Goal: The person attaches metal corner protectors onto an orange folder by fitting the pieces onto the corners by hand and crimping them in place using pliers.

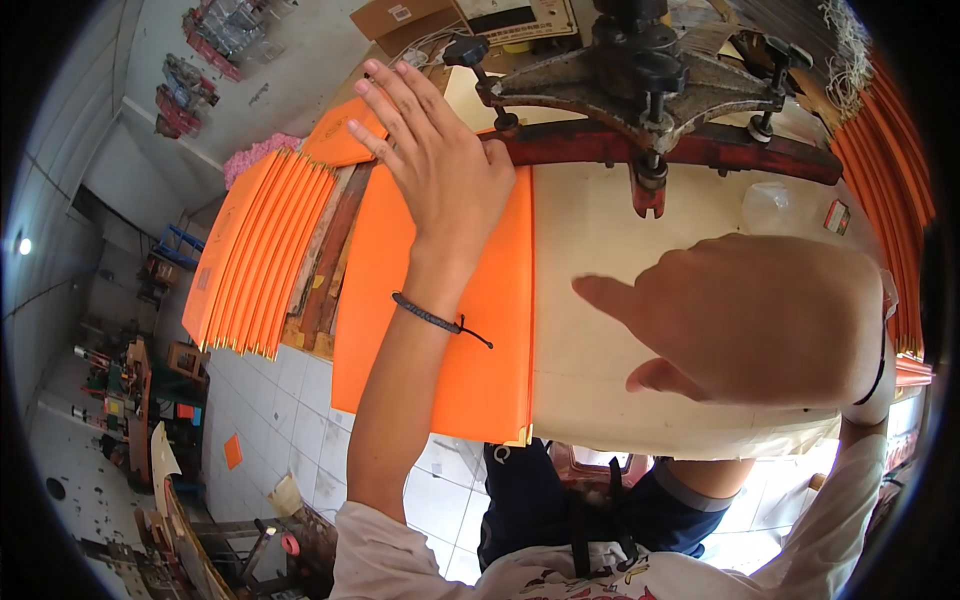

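My left hand (445,165) is open, its fingers spread over the upper part of an orange folder (485,330) and pointing toward the back. The folder lies flat at the left of the paper-covered table (590,370), with a gold metal corner at its front right. My right hand (750,320) is above the tan paper, right of the folder and apart from it. Its index finger and thumb point left with a gap between them; the other fingers are hidden or blurred. Behind the hands stands a black metal press (650,100) with a dark red bar.
Overlapping orange folders with gold corners (260,250) stand at the left, another stack (890,200) at the far right. A clear round container (768,208) and a small red-green box (837,217) lie at the back right. Cardboard (400,22) is at the back.
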`<state>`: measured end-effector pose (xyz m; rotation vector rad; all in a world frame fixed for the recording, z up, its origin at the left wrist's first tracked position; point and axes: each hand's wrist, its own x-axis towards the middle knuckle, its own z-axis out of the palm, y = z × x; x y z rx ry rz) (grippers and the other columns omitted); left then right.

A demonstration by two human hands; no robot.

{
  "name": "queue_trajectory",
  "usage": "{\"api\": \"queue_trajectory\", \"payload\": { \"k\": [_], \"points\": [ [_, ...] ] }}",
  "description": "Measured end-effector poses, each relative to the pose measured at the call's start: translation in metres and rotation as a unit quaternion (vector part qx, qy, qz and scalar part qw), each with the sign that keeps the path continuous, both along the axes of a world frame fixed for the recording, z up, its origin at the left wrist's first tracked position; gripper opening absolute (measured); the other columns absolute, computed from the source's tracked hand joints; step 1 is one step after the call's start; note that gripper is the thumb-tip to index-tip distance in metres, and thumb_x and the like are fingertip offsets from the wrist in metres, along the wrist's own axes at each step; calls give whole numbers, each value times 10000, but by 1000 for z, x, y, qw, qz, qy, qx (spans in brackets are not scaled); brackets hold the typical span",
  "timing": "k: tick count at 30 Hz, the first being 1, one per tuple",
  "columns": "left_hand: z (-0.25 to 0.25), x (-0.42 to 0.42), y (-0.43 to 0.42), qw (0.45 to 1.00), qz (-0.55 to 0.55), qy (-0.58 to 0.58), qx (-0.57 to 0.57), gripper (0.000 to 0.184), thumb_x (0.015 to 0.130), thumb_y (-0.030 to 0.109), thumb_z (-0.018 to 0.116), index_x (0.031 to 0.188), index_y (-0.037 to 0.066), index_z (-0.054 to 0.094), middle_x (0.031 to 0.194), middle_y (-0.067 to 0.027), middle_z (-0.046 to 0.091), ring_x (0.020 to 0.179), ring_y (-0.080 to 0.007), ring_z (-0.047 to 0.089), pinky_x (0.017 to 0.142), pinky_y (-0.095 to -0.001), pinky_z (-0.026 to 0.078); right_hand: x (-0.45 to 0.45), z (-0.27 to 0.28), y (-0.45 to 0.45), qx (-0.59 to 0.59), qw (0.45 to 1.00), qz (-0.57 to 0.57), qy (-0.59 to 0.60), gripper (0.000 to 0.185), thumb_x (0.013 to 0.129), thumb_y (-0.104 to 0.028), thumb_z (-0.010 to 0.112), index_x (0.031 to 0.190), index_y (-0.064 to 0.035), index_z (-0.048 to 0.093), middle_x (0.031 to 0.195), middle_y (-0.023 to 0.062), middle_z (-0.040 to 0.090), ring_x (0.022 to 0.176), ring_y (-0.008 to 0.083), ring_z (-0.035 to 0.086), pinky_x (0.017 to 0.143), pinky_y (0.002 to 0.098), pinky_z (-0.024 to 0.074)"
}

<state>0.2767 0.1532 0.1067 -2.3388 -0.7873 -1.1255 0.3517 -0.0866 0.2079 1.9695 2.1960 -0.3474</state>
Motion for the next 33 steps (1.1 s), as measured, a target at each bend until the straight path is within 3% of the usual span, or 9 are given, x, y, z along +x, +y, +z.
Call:
{"api": "queue_trajectory", "payload": {
  "k": [8,17,20,23,26,29,30,32,33],
  "points": [
    [-3,6,-13,999,25,18,25,958,701,211,629,1464,-172,193,1568,-353,74,1446,-550,48,1075,-748,68,23,-43,26,117,986,77,87,862,921,-336,650,1493,74,152,661,158,617,616,327,638,572,395,500],
    [-21,8,-19,998,-1,61,-24,922,749,233,641,1458,-167,206,1566,-349,86,1448,-553,35,1039,-783,66,25,-48,31,108,990,57,71,877,927,-345,642,1519,40,122,691,161,629,641,320,646,605,409,511],
    [-19,3,-18,997,5,60,-41,909,763,205,664,1452,-173,205,1552,-352,122,1451,-527,68,1068,-754,74,20,-37,31,56,996,26,59,746,898,-253,657,1441,99,285,704,188,650,683,337,657,589,416,515],
    [-4,-2,-20,998,-6,23,-63,716,774,150,670,1348,-157,372,1470,-320,309,1397,-463,251,1095,-629,222,21,-37,30,48,996,32,64,701,895,-250,661,1423,74,332,722,186,652,693,333,659,608,422,514],
    [14,-10,-9,997,-20,-55,-54,403,836,127,640,1154,-83,509,1170,-221,569,1090,-304,555,901,-458,447,22,-42,28,75,995,38,59,784,915,-353,650,1481,9,244,642,132,626,629,331,652,602,413,519],
    [23,-10,-3,878,-276,-295,-257,182,952,134,564,1018,-32,528,790,-69,581,699,-164,561,620,-300,453,24,-44,24,75,992,60,77,692,918,-359,640,1435,-9,342,700,144,642,674,337,664,617,423,524],
    [24,-9,-1,827,-350,-327,-294,261,1020,235,506,966,-17,548,650,-22,530,532,-105,488,495,-240,386,25,-48,21,92,990,80,73,599,916,-333,631,1370,-5,417,755,141,654,719,321,668,629,419,524],
    [26,-17,-6,742,-421,-268,-447,340,1028,305,483,896,0,553,616,-28,514,491,-122,471,474,-261,375,26,-56,16,127,983,120,65,434,912,-279,612,1240,1,566,866,135,680,809,290,676,652,410,523],
    [28,-21,-7,690,-449,-234,-517,383,1033,341,471,861,9,556,599,-30,506,470,-131,462,464,-271,370,24,-55,17,72,991,95,68,376,913,-270,608,1184,-11,595,871,128,682,817,289,679,661,410,527]
  ]
}}
